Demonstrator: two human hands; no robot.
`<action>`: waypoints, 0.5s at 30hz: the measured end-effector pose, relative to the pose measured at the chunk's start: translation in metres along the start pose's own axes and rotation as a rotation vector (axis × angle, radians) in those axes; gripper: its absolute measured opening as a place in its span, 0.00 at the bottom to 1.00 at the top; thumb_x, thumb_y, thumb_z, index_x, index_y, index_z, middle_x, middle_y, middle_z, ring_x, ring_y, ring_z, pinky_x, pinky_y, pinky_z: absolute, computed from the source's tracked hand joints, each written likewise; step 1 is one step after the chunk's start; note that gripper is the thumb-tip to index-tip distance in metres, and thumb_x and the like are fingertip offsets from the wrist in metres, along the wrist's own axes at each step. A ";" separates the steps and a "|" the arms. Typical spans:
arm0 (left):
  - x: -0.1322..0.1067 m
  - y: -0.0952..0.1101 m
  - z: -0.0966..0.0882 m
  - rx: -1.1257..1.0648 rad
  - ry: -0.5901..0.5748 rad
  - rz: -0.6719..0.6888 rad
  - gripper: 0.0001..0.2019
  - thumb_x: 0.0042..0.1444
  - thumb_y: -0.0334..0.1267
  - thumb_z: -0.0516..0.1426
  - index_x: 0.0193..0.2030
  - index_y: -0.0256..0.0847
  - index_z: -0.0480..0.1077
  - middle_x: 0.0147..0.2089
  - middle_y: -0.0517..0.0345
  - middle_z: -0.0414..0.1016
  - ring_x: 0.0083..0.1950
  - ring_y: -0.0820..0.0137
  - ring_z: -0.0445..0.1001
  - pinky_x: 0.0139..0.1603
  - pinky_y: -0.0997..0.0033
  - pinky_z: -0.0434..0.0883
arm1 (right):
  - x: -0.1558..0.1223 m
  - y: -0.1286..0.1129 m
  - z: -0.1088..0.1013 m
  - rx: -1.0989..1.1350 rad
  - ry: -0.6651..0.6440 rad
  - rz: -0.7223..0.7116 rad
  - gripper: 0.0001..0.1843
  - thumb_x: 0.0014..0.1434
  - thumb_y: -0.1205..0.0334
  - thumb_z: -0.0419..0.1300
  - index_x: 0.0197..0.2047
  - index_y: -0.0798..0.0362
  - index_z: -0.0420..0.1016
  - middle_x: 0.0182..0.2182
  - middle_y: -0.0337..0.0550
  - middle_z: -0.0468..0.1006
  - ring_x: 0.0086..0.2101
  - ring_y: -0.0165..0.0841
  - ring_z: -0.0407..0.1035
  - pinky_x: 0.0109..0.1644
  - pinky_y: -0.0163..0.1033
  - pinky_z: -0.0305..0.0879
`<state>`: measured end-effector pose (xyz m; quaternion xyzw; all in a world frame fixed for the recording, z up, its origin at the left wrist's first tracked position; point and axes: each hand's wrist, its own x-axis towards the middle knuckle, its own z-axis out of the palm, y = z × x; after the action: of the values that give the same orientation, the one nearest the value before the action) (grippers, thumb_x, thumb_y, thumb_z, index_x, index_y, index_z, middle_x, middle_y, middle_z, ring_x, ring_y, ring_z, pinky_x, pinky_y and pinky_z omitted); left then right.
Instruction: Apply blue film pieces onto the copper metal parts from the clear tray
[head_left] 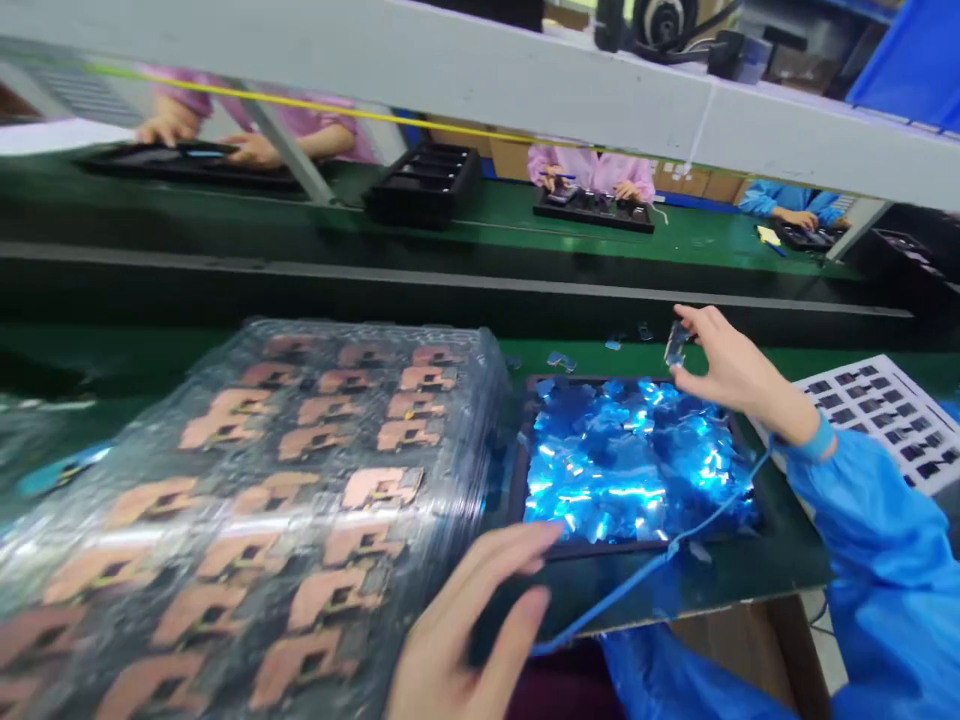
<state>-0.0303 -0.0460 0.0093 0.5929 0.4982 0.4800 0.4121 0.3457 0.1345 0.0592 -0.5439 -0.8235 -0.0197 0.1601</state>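
Nearby, seemingly stacked trays [480,410] stand beside the left hand [461,630].

Green worktop [784,562]: at left, stacked clear plastic trays [481,430] with copper-coloured parts [311,655]; just right of these, dark tray [630,549] full of shiny blue pieces [600,460]; farther right, white tray [889,373], rows of dark cells. Loose directly on green surface, beyond dark tray: small pieces [561,361]. Far left: light-blue item [60,477], blurred.

The film tray [600,550] lies right of the tray stack [480,410].
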 end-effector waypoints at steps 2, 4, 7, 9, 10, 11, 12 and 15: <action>0.015 0.004 0.037 -0.194 -0.014 -0.109 0.17 0.70 0.50 0.63 0.61 0.50 0.83 0.60 0.48 0.84 0.46 0.61 0.85 0.50 0.64 0.84 | -0.018 -0.063 -0.005 0.102 0.025 -0.202 0.47 0.67 0.55 0.66 0.83 0.52 0.52 0.65 0.59 0.72 0.61 0.55 0.74 0.61 0.56 0.81; 0.035 0.002 0.063 -0.384 0.009 -0.197 0.21 0.68 0.51 0.66 0.62 0.45 0.81 0.59 0.45 0.84 0.44 0.61 0.85 0.44 0.66 0.83 | -0.036 -0.112 -0.002 0.170 0.031 -0.321 0.46 0.69 0.58 0.65 0.83 0.50 0.50 0.65 0.58 0.73 0.61 0.54 0.74 0.60 0.55 0.82; 0.051 -0.010 0.076 -0.491 0.076 -0.272 0.19 0.60 0.50 0.73 0.51 0.40 0.83 0.39 0.51 0.85 0.31 0.67 0.78 0.34 0.70 0.79 | -0.053 -0.147 0.016 0.307 0.027 -0.345 0.42 0.71 0.61 0.64 0.82 0.49 0.54 0.66 0.58 0.73 0.62 0.52 0.74 0.59 0.54 0.83; 0.051 -0.019 0.075 -0.485 0.120 -0.291 0.16 0.58 0.48 0.74 0.44 0.39 0.82 0.29 0.58 0.79 0.26 0.71 0.72 0.29 0.73 0.75 | -0.055 -0.149 0.031 0.495 0.028 -0.272 0.35 0.72 0.58 0.67 0.77 0.48 0.63 0.62 0.56 0.76 0.59 0.49 0.76 0.53 0.50 0.85; 0.049 -0.022 0.073 -0.476 0.134 -0.288 0.15 0.57 0.47 0.74 0.42 0.39 0.82 0.29 0.59 0.78 0.25 0.72 0.71 0.27 0.74 0.73 | -0.055 -0.148 0.038 0.602 0.046 -0.221 0.29 0.72 0.56 0.68 0.72 0.47 0.70 0.58 0.54 0.78 0.55 0.47 0.78 0.49 0.48 0.86; 0.046 -0.025 0.071 -0.469 0.142 -0.276 0.14 0.57 0.46 0.74 0.41 0.39 0.83 0.31 0.58 0.78 0.25 0.73 0.70 0.26 0.75 0.72 | -0.054 -0.145 0.044 0.695 0.067 -0.172 0.21 0.72 0.55 0.69 0.65 0.47 0.76 0.53 0.51 0.81 0.50 0.43 0.79 0.45 0.44 0.85; 0.043 -0.027 0.070 -0.465 0.140 -0.260 0.13 0.56 0.45 0.74 0.41 0.39 0.83 0.33 0.57 0.79 0.25 0.74 0.70 0.25 0.75 0.71 | -0.053 -0.142 0.049 0.765 0.087 -0.127 0.14 0.71 0.55 0.70 0.57 0.48 0.79 0.48 0.47 0.82 0.45 0.40 0.80 0.41 0.41 0.84; 0.038 -0.030 0.069 -0.473 0.102 -0.225 0.14 0.57 0.44 0.74 0.46 0.41 0.86 0.42 0.54 0.81 0.28 0.73 0.73 0.25 0.74 0.71 | -0.050 -0.137 0.058 0.853 0.076 -0.031 0.06 0.71 0.57 0.69 0.45 0.49 0.81 0.40 0.41 0.83 0.36 0.34 0.79 0.39 0.38 0.81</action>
<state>0.0335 -0.0043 -0.0279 0.3959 0.4553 0.5636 0.5643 0.2265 0.0461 0.0095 -0.4155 -0.7594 0.3000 0.4008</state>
